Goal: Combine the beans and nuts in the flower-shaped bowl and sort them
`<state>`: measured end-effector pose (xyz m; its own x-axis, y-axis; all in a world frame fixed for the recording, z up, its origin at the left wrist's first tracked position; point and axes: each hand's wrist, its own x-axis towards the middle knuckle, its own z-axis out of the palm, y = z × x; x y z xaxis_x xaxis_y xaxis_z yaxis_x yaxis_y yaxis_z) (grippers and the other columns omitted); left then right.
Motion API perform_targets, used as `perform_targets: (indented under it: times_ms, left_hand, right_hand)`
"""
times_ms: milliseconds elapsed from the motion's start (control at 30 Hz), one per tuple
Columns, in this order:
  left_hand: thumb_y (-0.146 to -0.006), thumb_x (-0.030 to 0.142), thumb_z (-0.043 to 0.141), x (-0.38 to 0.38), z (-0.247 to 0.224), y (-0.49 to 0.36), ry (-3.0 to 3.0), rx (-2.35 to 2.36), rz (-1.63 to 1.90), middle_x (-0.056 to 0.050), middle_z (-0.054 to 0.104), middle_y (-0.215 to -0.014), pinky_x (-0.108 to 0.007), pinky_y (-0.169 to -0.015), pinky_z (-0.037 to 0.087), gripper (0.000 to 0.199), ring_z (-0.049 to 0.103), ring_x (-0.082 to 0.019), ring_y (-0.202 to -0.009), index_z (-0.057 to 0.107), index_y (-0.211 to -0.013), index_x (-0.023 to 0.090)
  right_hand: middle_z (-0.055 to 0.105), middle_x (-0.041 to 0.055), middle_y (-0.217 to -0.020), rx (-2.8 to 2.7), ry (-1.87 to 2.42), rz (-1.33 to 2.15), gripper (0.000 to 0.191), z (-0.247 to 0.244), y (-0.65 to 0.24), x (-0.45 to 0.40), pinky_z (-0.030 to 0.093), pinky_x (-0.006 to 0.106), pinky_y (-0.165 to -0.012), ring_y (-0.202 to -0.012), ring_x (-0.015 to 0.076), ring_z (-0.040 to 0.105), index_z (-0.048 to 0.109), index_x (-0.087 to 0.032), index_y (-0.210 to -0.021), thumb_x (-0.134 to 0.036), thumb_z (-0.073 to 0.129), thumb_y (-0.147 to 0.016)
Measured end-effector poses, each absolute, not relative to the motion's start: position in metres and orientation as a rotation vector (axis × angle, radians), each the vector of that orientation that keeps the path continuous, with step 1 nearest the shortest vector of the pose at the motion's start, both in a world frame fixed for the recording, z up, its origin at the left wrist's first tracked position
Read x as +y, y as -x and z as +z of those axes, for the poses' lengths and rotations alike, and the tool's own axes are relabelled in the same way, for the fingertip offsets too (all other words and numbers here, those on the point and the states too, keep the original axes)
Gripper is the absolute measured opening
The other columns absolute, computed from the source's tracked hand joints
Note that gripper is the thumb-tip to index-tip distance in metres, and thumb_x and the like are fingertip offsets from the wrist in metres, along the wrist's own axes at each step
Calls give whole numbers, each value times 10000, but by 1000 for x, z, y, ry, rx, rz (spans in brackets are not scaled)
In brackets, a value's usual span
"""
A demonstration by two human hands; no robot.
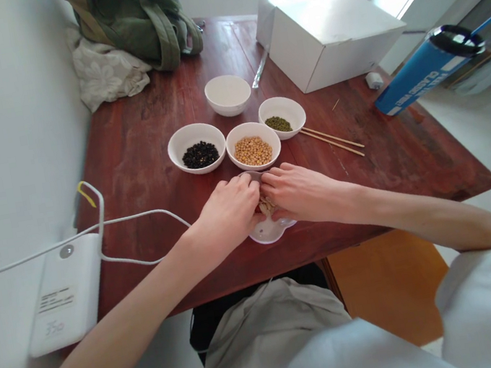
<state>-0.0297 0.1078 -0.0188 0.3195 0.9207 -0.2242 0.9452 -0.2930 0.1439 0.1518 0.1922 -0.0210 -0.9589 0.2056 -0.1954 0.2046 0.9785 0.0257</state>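
Note:
My left hand and my right hand meet over a clear plastic dish near the table's front edge. Fingers of both hands are curled, and between them shows a pale tan, crumpled-looking thing, too small to name. Just beyond my hands stands a white bowl of yellow beans. To its left is a white bowl of black beans, and to its right a white bowl of green beans. Behind them sits an empty white bowl.
Two wooden chopsticks lie at the right. Farther off are a white box, a blue tumbler and a green bag. A white power bank with a white cable lies at the left.

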Motion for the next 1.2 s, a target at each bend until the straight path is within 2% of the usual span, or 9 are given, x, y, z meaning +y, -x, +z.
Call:
perform_targets:
  times_ms: [167,500,633,733,833,900,1000,1200]
  left_hand:
    - [-1040,302,750,108,-26,31,-2332,1690,-99,-158,719,-1264,-452,-938,571,207,726,-334,-1180,658,-1120,135]
    - [-1052,234,724,109,-31,35,-2352,1653,-76,-137,740,-1195,-456,-888,567,115,743,-323,-1107,666,-1081,139]
    - [-1037,194,727,106,-31,39,-2392,1650,-64,-136,736,-1210,-471,-927,566,108,741,-328,-1115,665,-1103,135]
    - [-982,195,799,103,-27,39,-2425,1636,-92,-135,744,-1199,-492,-993,555,191,736,-346,-1145,668,-1107,134]
    - [-978,147,765,102,-22,36,-2435,1632,-167,-140,751,-1166,-478,-989,552,130,741,-347,-1135,675,-1070,136]
    - [-1000,88,676,103,-18,33,-2419,1645,-219,-146,748,-1160,-453,-952,558,67,751,-332,-1109,676,-1046,136]
    - [-1010,38,596,104,-17,32,-2399,1657,-252,-146,742,-1154,-440,-929,561,129,758,-318,-1083,678,-1034,135]
    - [-991,101,697,102,-19,41,-2426,1604,-129,-124,743,-1178,-436,-947,557,97,745,-302,-1074,682,-1073,151]
  right_hand:
    - [753,151,-1177,2906,-318,-85,180,-29,-148,194,528,446,-991,-1134,317,724,710,-87,-1161,-246,653,-1098]
    - [750,157,-1133,2872,-274,-50,131,-31,-147,193,534,437,-999,-1122,311,722,703,-78,-1146,-109,588,-1093]
    - [750,154,-1147,2912,-244,70,136,-30,-150,195,513,443,-964,-1114,317,703,709,-90,-1160,-123,600,-1088]
    - [745,159,-1192,2900,-235,117,162,-21,-153,195,493,465,-970,-1164,344,682,726,-100,-1164,-225,659,-1085]
    - [747,174,-1208,2851,-258,145,260,-15,-153,196,473,470,-962,-1190,364,669,736,-88,-1170,-317,748,-1046]
    - [756,171,-1193,2821,-275,143,191,-14,-152,196,462,457,-954,-1181,348,676,741,-86,-1159,-249,710,-1063]
    - [765,162,-1156,2795,-288,145,155,-16,-150,197,450,443,-934,-1160,329,689,745,-88,-1134,-125,601,-1089]
    - [758,138,-1157,2905,-302,106,107,-14,-158,201,447,424,-923,-1143,312,684,733,-119,-1114,-200,677,-1075]
